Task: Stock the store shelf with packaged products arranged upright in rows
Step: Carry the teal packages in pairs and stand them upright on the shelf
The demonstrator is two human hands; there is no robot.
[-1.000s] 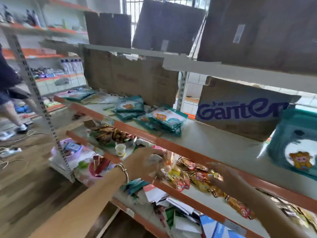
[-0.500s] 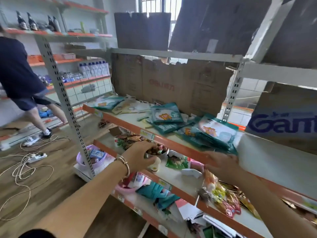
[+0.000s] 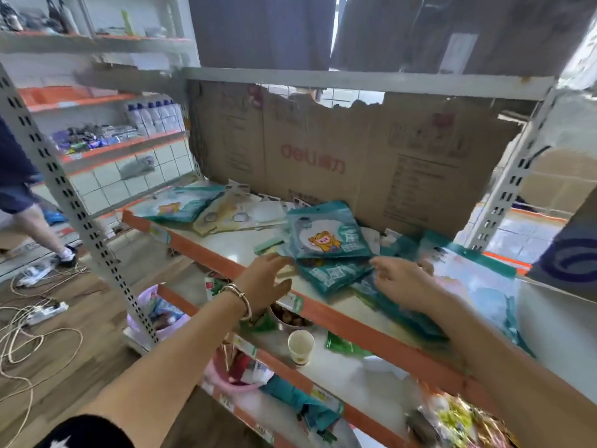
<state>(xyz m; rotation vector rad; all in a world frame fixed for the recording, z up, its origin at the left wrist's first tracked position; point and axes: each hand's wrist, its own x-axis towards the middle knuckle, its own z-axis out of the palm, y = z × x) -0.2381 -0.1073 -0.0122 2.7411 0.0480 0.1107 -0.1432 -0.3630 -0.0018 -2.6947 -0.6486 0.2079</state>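
— Both hands have come up off the lower tier. Half a second ago the left hand (image 3: pixel 265 279) was down at the bowl of nuts (image 3: pixel 288 318); now it reaches over the orange lip of the middle shelf (image 3: pixel 371 321), with the right hand (image 3: pixel 403 282) just beside it.

— Is either one holding anything?

— No. The left fingers are straight and loose, their tips just short of the teal packets (image 3: pixel 326 232) at frame centre. The right fingers are spread over the right part of the same heap. Blur hides whether they press on it.

— How do the packets lie?

— Flat and overlapping in a slumped pile mid-shelf, with more towards the upper left and the right. None stands upright yet.

— How would you expect them to handle?

— Light, I'd judge: thin pouches of glossy film, soft and floppy. They will probably slide over one another and topple if stood alone. I'd pinch each by its stiffer top seam, or square up several at once between both palms by the side edges. Then I'd lean the first row against the cardboard backing (image 3: pixel 323 150).

— And the surface?

— A smooth pale board that likely offers little friction. The torn cardboard at the rear is the only wall to lean on.

— What about the room?

— A paper cup (image 3: pixel 300 349) stands on the tier below, and a perforated grey upright (image 3: pixel 74 208) runs down the left. Another person's legs (image 3: pixel 35 218) show at the left edge. Cables (image 3: pixel 29 334) trail across the wooden floor at lower left.
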